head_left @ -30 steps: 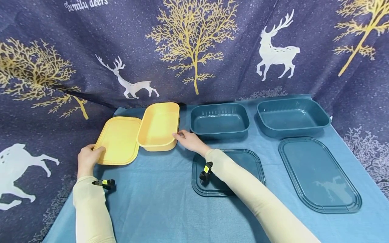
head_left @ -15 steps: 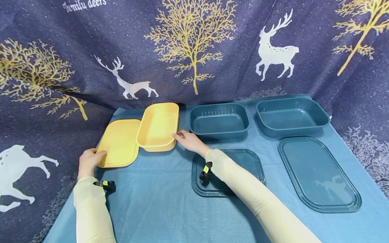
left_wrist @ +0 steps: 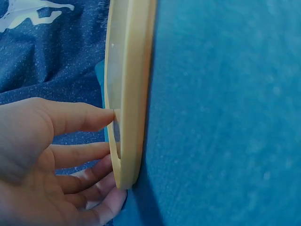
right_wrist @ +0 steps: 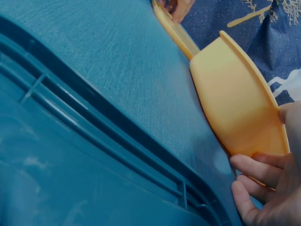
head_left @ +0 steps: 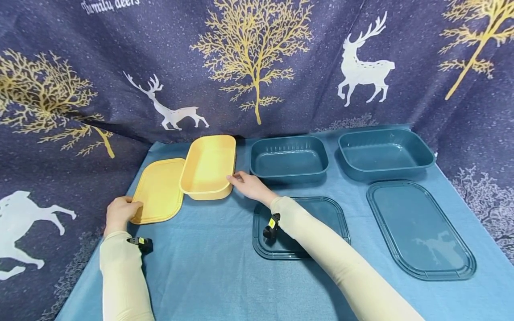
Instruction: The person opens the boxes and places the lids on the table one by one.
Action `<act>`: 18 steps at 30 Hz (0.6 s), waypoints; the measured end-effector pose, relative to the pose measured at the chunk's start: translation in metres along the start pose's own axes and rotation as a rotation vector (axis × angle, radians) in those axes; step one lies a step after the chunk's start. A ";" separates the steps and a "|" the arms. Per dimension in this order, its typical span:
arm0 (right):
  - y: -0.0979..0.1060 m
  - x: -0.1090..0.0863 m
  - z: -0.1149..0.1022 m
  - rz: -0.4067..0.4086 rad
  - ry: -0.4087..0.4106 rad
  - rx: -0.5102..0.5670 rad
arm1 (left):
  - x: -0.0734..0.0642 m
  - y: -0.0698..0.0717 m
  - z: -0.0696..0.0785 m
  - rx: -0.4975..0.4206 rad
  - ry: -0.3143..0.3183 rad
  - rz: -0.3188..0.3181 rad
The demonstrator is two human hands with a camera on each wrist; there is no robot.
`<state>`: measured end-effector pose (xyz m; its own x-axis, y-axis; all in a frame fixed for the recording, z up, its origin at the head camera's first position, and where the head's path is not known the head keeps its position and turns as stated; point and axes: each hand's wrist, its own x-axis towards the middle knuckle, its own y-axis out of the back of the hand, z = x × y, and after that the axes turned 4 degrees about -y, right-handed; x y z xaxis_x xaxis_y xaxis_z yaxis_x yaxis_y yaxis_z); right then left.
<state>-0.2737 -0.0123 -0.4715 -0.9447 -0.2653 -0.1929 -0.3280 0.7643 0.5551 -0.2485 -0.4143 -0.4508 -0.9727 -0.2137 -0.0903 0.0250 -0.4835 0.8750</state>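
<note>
A flat yellow lid [head_left: 159,191] lies on the cloth at the left. My left hand [head_left: 121,212] pinches its near left edge; in the left wrist view the thumb is over the rim [left_wrist: 131,94] and the other fingers are along its outer side. Just right of the lid stands an open yellow box [head_left: 209,165], tilted in outline against the table's back, its left side by the lid's edge. My right hand [head_left: 253,187] grips the box's near right corner, thumb over the rim and fingers against the outside wall, as the right wrist view shows.
Two dark teal boxes, one in the middle [head_left: 289,159] and one at the right [head_left: 387,151], stand along the back. A teal lid [head_left: 321,218] lies partly under my right forearm; another teal lid [head_left: 421,232] lies at the right. A patterned curtain [head_left: 172,53] hangs behind.
My left hand and the yellow lid have shifted slightly toward me and to the right. The right hand and yellow box have stayed nearly still.
</note>
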 end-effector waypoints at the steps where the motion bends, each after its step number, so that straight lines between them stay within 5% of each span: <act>1: 0.000 0.000 0.000 -0.001 0.000 -0.001 | 0.000 0.000 0.001 0.005 0.002 -0.002; 11: 0.000 -0.001 -0.001 -0.002 -0.001 0.000 | -0.003 0.000 0.003 0.004 -0.001 0.008; 18: 0.001 -0.004 -0.001 -0.016 0.006 -0.012 | -0.002 0.000 0.007 0.067 -0.070 0.056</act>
<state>-0.2706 -0.0112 -0.4698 -0.9393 -0.2810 -0.1967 -0.3429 0.7531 0.5616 -0.2480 -0.4077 -0.4474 -0.9841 -0.1776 -0.0089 0.0665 -0.4143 0.9077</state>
